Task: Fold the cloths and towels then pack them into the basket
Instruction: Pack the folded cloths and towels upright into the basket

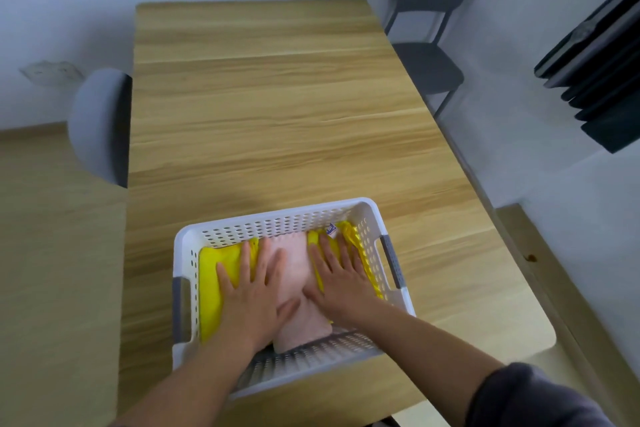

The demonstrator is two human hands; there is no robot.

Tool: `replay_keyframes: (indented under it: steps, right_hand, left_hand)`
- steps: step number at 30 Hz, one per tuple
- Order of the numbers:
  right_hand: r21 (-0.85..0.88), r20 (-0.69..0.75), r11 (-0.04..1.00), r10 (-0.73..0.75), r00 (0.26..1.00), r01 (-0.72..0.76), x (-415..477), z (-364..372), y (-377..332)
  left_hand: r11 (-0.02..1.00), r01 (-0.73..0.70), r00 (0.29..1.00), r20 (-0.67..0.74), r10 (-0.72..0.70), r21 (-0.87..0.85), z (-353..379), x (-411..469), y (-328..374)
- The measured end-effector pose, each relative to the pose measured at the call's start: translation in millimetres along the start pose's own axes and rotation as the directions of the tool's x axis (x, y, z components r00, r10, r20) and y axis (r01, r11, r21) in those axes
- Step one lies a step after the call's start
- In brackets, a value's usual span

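- While both hands press down on it, the pink towel (298, 260) lies folded in the middle of the basket (277, 215), running from the far wall to the near wall.
- Yellow cloth (211, 288) lies under and to the left of the towel, filling the left side of the basket; more yellow fabric (349, 232) bunches against the right wall, and I cannot tell whether it is the same piece.
- A small label (330, 229) shows at the far right corner of the yellow fabric.
- The left hand (256, 295) rests palm down across the seam of yellow and pink, its fingers (246, 260) straight and spread wide, holding nothing.
- The right hand (343, 281) rests palm down on the towel's right edge and the yellow beside it, its fingers (325, 253) likewise straight and spread.
- The two thumbs nearly meet over the towel.
- The basket is white and perforated, with a grey handle (391, 260) on each short side, and stands at the near end of the wooden tabletop (263, 114).
- A dark chair (429, 28) stands off the far right corner; a pale chair (97, 125) is tucked at the left edge.
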State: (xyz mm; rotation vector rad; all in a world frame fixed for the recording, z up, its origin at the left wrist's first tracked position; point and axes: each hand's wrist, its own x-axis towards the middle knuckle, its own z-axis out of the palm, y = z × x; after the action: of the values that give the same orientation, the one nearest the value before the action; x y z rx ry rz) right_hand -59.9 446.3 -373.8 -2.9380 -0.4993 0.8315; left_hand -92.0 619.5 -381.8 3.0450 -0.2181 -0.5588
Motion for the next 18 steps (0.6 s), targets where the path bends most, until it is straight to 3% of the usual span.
replay_keyframes:
  steps: [8, 13, 18]
  right_hand:
    - [0.172, 0.035, 0.980, 0.093, 0.995, -0.097, 4.9, 0.6, -5.5]
    - [0.168, 0.060, 0.982, 0.079, 0.995, -0.088, 4.9, -1.9, -7.0]
    - [0.046, -0.004, 0.999, 0.009, 1.000, -0.008, -6.1, -13.2, -3.0]
  left_hand:
    - [0.997, 0.020, 0.999, -0.031, -0.023, -0.068, 7.0, 5.0, -2.4]
    - [0.999, 0.016, 1.000, 0.020, -0.015, -0.048, 6.2, 4.5, -3.3]
    - [0.999, -0.017, 0.999, -0.050, 0.015, -0.032, -9.7, -5.7, 0.7]
